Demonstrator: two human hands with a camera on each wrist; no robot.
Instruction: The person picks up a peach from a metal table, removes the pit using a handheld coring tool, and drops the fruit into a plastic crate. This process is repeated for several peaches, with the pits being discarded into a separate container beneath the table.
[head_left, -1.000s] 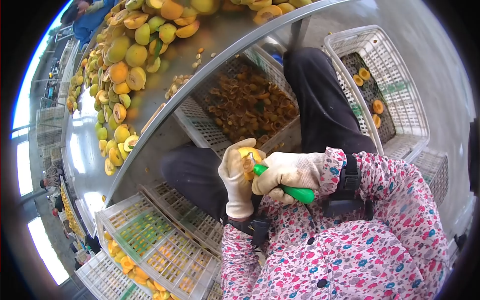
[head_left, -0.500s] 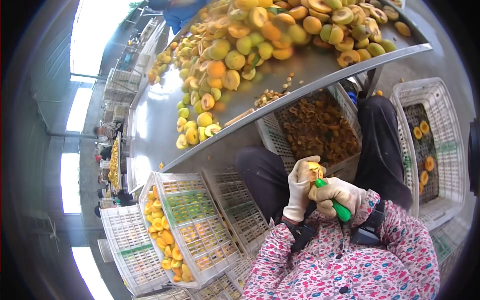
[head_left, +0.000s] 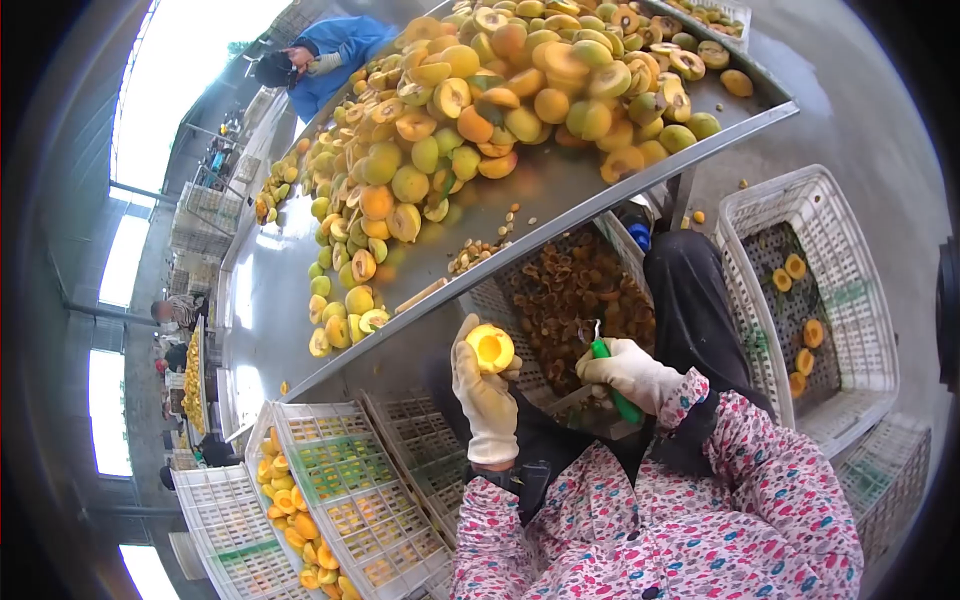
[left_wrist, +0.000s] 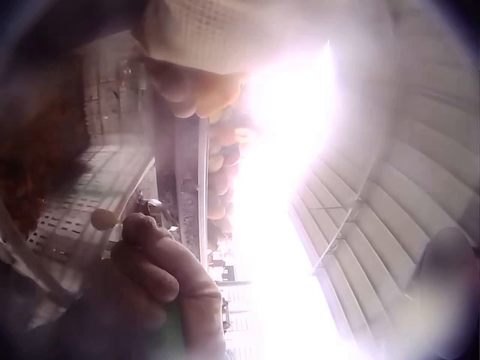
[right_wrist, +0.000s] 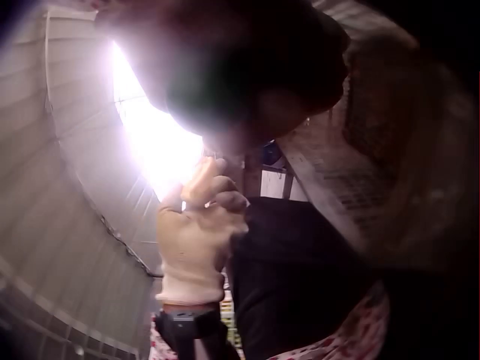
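In the head view my gloved left hand (head_left: 486, 405) holds a yellow peach half (head_left: 506, 350), its cut face up with a hollow in the middle. My gloved right hand (head_left: 640, 375) grips a green-handled pitting tool (head_left: 627, 407), whose bent metal tip points away from me. The two hands are apart, both over my lap. The left wrist view has a small pale round thing (left_wrist: 105, 219) beside the right fingertips. From the right wrist, the peach half (right_wrist: 199, 182) shows edge-on between the left thumb and fingers.
A metal table (head_left: 500, 215) ahead carries a heap of peaches, many halved, and loose pits. Under its edge stands a crate of brown scraps (head_left: 575, 300). The right-hand crate (head_left: 850, 230) has several peach halves; stacked crates (head_left: 350, 470) stand left. Another person (head_left: 345, 50) is across the table.
My hands have drawn apart; the tool has come away from the peach half, which now shows a hollow cut face. The head view has swung about.
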